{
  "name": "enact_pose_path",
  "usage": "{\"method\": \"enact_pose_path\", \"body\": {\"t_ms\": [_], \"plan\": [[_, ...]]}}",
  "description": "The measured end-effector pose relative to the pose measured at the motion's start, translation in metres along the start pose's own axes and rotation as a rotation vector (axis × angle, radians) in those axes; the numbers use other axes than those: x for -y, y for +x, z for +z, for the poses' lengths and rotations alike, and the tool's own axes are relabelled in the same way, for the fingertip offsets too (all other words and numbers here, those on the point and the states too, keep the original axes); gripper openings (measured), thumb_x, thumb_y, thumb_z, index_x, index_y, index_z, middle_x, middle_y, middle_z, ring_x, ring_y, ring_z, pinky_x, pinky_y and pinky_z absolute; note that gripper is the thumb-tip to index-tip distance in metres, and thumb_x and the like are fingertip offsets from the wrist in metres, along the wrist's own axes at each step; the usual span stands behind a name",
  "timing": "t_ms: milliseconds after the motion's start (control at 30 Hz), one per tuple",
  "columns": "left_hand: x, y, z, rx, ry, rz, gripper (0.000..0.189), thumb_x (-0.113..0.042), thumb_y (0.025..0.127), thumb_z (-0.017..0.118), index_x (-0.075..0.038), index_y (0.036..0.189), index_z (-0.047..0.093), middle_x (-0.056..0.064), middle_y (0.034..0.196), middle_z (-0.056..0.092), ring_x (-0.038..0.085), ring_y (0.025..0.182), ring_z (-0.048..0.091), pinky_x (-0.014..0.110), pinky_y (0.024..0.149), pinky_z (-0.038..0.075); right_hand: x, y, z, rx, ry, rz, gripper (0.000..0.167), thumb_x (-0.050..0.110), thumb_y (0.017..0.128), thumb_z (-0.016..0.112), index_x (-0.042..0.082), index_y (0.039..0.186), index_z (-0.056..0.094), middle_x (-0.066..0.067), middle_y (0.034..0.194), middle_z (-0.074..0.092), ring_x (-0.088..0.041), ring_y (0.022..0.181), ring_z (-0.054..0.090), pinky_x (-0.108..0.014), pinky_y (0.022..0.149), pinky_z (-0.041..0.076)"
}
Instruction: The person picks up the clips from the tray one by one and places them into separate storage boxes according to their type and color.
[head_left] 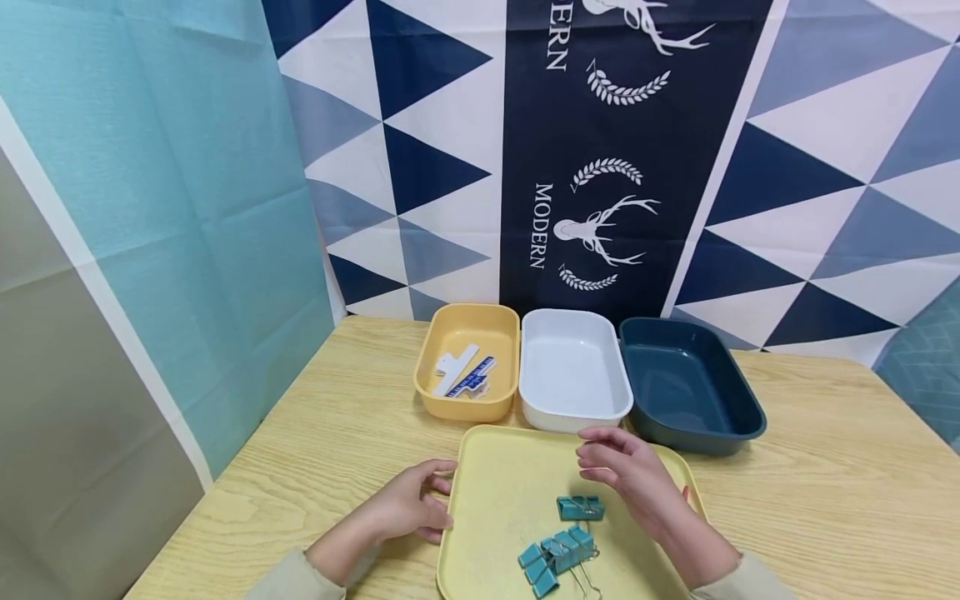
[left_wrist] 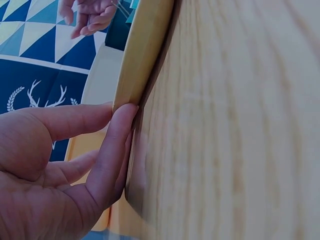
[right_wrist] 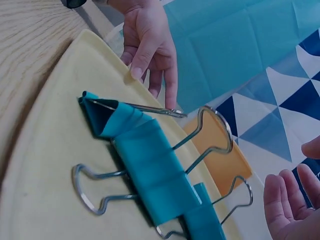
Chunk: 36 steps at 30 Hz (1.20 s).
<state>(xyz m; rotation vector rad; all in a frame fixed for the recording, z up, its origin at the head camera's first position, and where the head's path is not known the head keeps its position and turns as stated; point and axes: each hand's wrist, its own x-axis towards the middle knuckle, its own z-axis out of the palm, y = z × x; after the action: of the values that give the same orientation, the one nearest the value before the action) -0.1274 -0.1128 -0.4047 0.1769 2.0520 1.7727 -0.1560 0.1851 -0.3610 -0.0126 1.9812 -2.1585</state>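
My left hand (head_left: 411, 502) is at the left side of a pale yellow tray (head_left: 487, 492), its fingertips touching the outer rim. In the left wrist view, the thumb and a finger meet right at that rim (left_wrist: 145, 55). My right hand (head_left: 630, 475) hovers over the tray's right half with fingers loosely bent and nothing in them. Below it on the tray lie several teal binder clips: one apart (head_left: 580, 507), and a cluster (head_left: 567, 548) nearer the front. The right wrist view shows a large clip (right_wrist: 155, 170) with its wire handles spread.
Behind the tray stand a yellow bin (head_left: 468, 410) with a white clip (head_left: 455, 370) and a blue patterned clip (head_left: 472, 379), a white bin (head_left: 573, 367) and a dark teal bin (head_left: 686, 375). A small red item (head_left: 686, 493) shows at the tray's right edge, partly hidden by my right hand.
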Motion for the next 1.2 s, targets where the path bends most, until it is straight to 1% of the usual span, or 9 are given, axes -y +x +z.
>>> {"method": "enact_pose_path", "body": {"t_ms": [133,233,400,533,700,833,933,1033,1200], "plan": [[-0.001,0.001,0.001,0.008,0.001,0.006,0.075,0.016,0.073,0.066,0.002,0.139,0.034,0.015,0.106,0.046,0.022,0.081,0.060,0.039,0.061,0.059,-0.003,-0.004,-0.007,-0.011,-0.032,-0.008,0.028,0.001,0.088,0.057,-0.011,0.112,0.051,-0.007,0.090,0.057,-0.017,0.081,0.058,-0.028,0.075,0.055],[-0.002,0.002,0.001,0.011,0.002,0.008,0.075,0.016,0.073,0.066,0.002,0.139,0.034,0.016,0.107,0.046,0.021,0.081,0.060,0.039,0.061,0.059,-0.005,-0.008,-0.010,-0.031,-0.089,-0.008,0.030,0.001,0.088,0.058,-0.012,0.114,0.051,-0.006,0.091,0.057,-0.015,0.082,0.057,-0.026,0.074,0.055],[-0.003,0.002,0.001,0.012,0.014,0.002,0.075,0.015,0.073,0.067,0.001,0.139,0.035,0.016,0.108,0.045,0.022,0.082,0.060,0.038,0.062,0.059,-0.010,-0.014,-0.012,-0.089,-0.266,-0.002,0.037,0.004,0.084,0.065,-0.010,0.116,0.052,-0.009,0.094,0.055,-0.015,0.082,0.057,-0.028,0.072,0.055],[-0.003,0.001,0.002,0.020,0.007,0.001,0.075,0.015,0.072,0.067,0.002,0.139,0.035,0.017,0.108,0.045,0.022,0.082,0.060,0.039,0.063,0.059,-0.015,-0.017,-0.013,-0.112,-0.402,0.017,0.040,0.006,0.080,0.070,-0.007,0.114,0.056,-0.010,0.097,0.054,-0.017,0.080,0.057,-0.029,0.066,0.055],[-0.003,0.001,0.004,0.018,0.001,0.003,0.075,0.015,0.072,0.066,0.002,0.139,0.035,0.016,0.107,0.045,0.021,0.081,0.060,0.038,0.063,0.059,-0.018,-0.020,-0.014,-0.103,-0.457,0.047,0.042,0.009,0.076,0.075,-0.004,0.112,0.059,-0.013,0.101,0.053,-0.019,0.082,0.054,-0.031,0.061,0.054],[-0.004,0.001,0.005,0.020,0.000,0.005,0.075,0.016,0.072,0.066,0.003,0.139,0.034,0.016,0.107,0.045,0.021,0.080,0.060,0.038,0.062,0.059,-0.022,-0.021,-0.013,-0.068,-0.491,0.083,0.044,0.014,0.074,0.078,0.000,0.112,0.060,-0.013,0.107,0.054,-0.020,0.085,0.053,-0.032,0.063,0.053],[-0.004,0.000,0.004,0.020,0.003,0.007,0.075,0.015,0.072,0.066,0.003,0.139,0.034,0.016,0.108,0.045,0.021,0.081,0.059,0.038,0.062,0.059,-0.024,-0.021,-0.013,-0.055,-0.506,0.089,0.044,0.016,0.075,0.078,0.001,0.113,0.061,-0.013,0.108,0.055,-0.021,0.087,0.054,-0.033,0.064,0.054],[-0.004,0.000,0.003,0.016,0.006,0.008,0.076,0.015,0.072,0.066,0.003,0.139,0.034,0.016,0.108,0.045,0.021,0.081,0.060,0.038,0.062,0.059,-0.026,-0.019,-0.011,-0.054,-0.516,0.087,0.043,0.016,0.076,0.077,0.000,0.112,0.062,-0.013,0.107,0.055,-0.020,0.086,0.054,-0.034,0.063,0.054],[0.000,-0.002,0.000,0.011,0.011,0.010,0.076,0.014,0.072,0.067,0.002,0.140,0.034,0.017,0.109,0.045,0.021,0.082,0.061,0.039,0.062,0.059,-0.028,-0.016,-0.006,-0.072,-0.526,0.097,0.038,0.016,0.075,0.078,-0.001,0.106,0.064,-0.010,0.098,0.057,-0.018,0.075,0.056,-0.034,0.061,0.055]]}}
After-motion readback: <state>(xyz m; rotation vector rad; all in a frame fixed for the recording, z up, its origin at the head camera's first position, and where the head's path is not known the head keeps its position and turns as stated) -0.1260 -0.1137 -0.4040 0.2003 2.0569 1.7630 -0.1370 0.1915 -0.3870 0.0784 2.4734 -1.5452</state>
